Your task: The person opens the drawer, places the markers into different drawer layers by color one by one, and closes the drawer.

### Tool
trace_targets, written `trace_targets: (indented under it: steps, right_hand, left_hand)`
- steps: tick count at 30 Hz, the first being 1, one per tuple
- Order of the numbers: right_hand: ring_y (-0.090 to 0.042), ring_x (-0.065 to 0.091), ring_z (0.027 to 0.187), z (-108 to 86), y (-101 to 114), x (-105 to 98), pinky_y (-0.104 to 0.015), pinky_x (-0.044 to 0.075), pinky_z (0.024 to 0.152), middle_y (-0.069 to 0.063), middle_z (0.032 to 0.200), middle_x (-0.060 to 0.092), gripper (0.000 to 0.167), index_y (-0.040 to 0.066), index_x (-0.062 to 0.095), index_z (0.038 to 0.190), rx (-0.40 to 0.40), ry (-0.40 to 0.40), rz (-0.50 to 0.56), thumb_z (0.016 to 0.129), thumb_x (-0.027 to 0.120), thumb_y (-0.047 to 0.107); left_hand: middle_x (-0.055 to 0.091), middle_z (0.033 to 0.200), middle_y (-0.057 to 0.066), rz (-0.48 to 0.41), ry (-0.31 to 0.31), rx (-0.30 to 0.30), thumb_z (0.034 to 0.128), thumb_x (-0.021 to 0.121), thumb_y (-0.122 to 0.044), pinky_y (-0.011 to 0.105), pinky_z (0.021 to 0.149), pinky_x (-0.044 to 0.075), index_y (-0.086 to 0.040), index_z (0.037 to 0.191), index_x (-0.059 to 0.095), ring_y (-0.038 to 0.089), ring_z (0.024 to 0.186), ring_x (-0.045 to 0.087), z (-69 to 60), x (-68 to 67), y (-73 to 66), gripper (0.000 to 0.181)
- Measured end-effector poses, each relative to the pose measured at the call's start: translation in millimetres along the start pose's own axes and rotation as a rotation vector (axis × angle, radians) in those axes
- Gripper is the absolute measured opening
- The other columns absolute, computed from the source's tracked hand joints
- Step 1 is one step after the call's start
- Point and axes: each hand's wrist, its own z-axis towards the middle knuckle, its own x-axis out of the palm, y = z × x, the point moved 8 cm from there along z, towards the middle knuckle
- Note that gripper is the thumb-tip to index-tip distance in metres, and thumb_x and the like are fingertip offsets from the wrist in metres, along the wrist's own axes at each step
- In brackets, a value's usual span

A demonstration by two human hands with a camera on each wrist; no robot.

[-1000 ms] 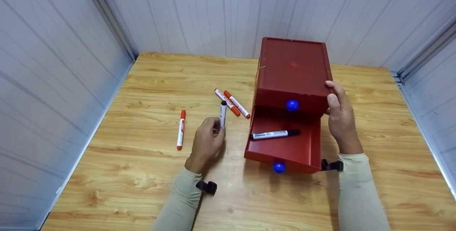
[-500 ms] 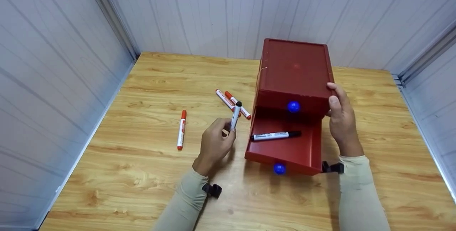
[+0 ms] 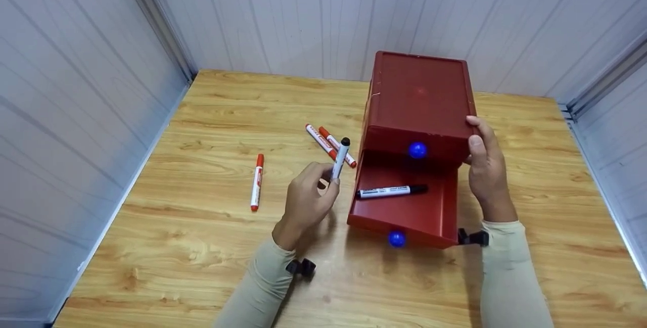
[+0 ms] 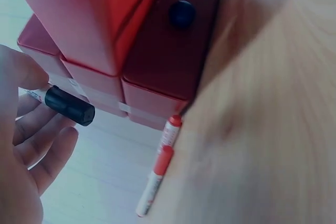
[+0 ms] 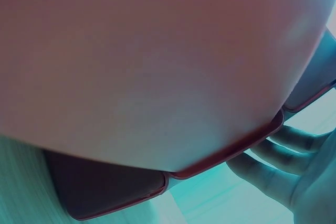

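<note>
My left hand pinches a white marker with a black cap between thumb and fingers, held tilted just left of the pulled-out drawer. In the left wrist view its black cap points away from the palm. That drawer belongs to a dark red drawer box with blue ball knobs, and another black-capped marker lies inside it. My right hand rests against the box's right side, thumb at the front corner. In the right wrist view its fingers lie fairly straight along that side.
Two red-capped markers lie touching or crossed on the wooden table, left of the box. One more red-capped marker lies farther left. A light panel wall stands behind the table, with others at both sides.
My left hand has moved right and slightly up with the black-capped marker, closer to the drawer; the marker tilts more to the right. My right hand and the box stay in place.
</note>
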Motion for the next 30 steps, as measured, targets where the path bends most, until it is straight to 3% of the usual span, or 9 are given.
trace_targets:
  steps: [7, 16, 23, 30]
  right_hand:
    - [-0.027, 0.057, 0.103, -1.3, -1.2, -1.8, -0.025, 0.054, 0.075, -0.016, 0.135, 0.047, 0.041, 0.004, 0.047, 0.144, 0.005, -0.019, 0.056, 0.106, 0.042, 0.020]
    - [-0.027, 0.057, 0.103, -1.3, -0.4, -1.3, -0.025, 0.054, 0.076, -0.014, 0.136, 0.046, 0.041, 0.005, 0.047, 0.144, 0.022, -0.016, 0.032, 0.106, 0.042, 0.019]
    - [-0.028, 0.055, 0.105, -1.5, 0.6, -1.4, -0.025, 0.053, 0.077, -0.015, 0.138, 0.045, 0.041, 0.005, 0.046, 0.144, 0.011, -0.013, 0.022, 0.106, 0.041, 0.019]
    - [-0.028, 0.056, 0.104, -1.4, -0.8, -1.9, -0.024, 0.053, 0.076, -0.015, 0.139, 0.045, 0.041, 0.006, 0.047, 0.144, 0.023, -0.020, 0.005, 0.107, 0.041, 0.021]
  left_hand:
    - [0.065, 0.089, 0.003, 0.024, -0.008, 0.089, 0.0852, 0.069, -0.004, 0.030, 0.064, 0.053, -0.004, 0.103, 0.070, 0.016, 0.080, 0.064, 13.3, -4.1, -25.6, 0.018]
    - [0.064, 0.088, 0.004, 0.041, -0.021, 0.156, 0.0850, 0.068, -0.004, 0.025, 0.067, 0.051, -0.002, 0.104, 0.070, 0.018, 0.076, 0.062, 23.5, -11.7, -51.4, 0.019]
    - [0.066, 0.091, 0.003, 0.040, 0.008, 0.197, 0.0863, 0.070, -0.008, 0.026, 0.070, 0.051, -0.004, 0.105, 0.070, 0.015, 0.081, 0.062, 29.0, -8.0, -72.4, 0.019]
    - [0.063, 0.086, 0.000, 0.055, 0.066, 0.227, 0.0875, 0.071, -0.012, 0.026, 0.060, 0.045, -0.006, 0.106, 0.071, 0.013, 0.071, 0.056, 31.4, 2.7, -88.3, 0.019]
